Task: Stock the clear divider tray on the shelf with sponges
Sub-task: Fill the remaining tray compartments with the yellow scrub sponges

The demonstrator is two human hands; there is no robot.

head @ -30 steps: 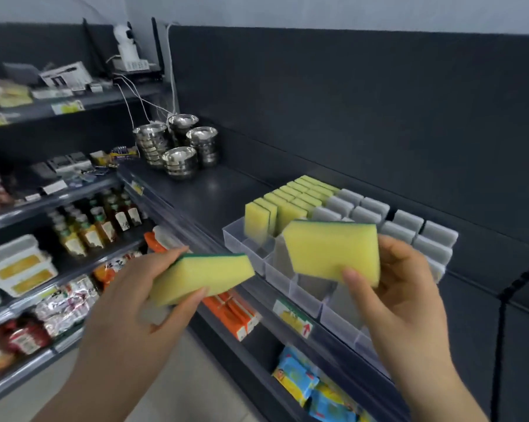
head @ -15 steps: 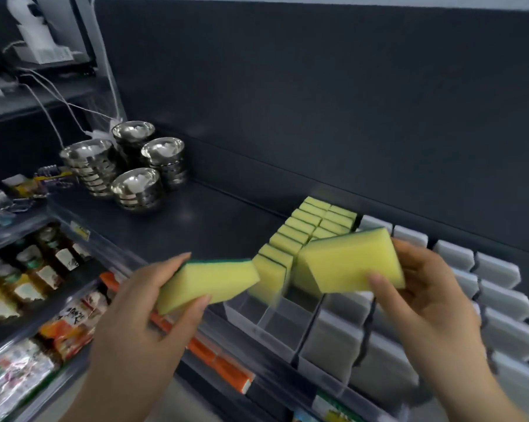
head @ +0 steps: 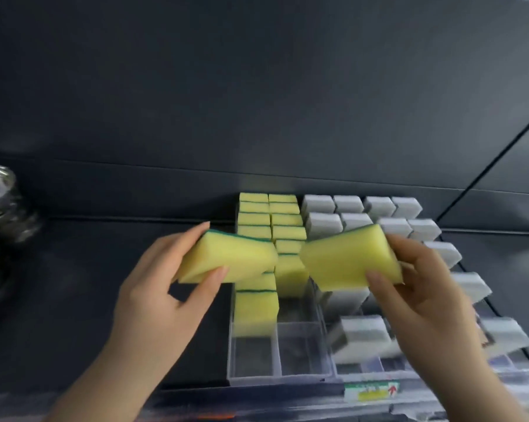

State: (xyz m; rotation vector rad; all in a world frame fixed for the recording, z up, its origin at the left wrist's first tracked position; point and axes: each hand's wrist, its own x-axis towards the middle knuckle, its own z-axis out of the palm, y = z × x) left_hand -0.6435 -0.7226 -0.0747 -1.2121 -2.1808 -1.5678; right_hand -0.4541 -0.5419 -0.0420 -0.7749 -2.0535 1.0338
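I have the left hand (head: 153, 287) gripping the left sponge (head: 226, 258) and the right hand (head: 424, 296) gripping the right sponge (head: 348, 260). Fingers curl round each, and both long axes are roughly level. The clear divider tray (head: 301, 348) has empty front slots below both, nearer me. Neither hand looks clearly closer.

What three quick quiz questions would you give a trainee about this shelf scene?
1. True or false: the left hand grips the left sponge and the right hand grips the right sponge, both held above the clear divider tray.
2. The tray's front slots, nearest the person, are: A) full, B) empty, C) covered by a lid.
3. Fill in: the neighbouring sponges to the right of the yellow rows are ___ in colour.

Key: 1 true; 2 B; 3 grey.
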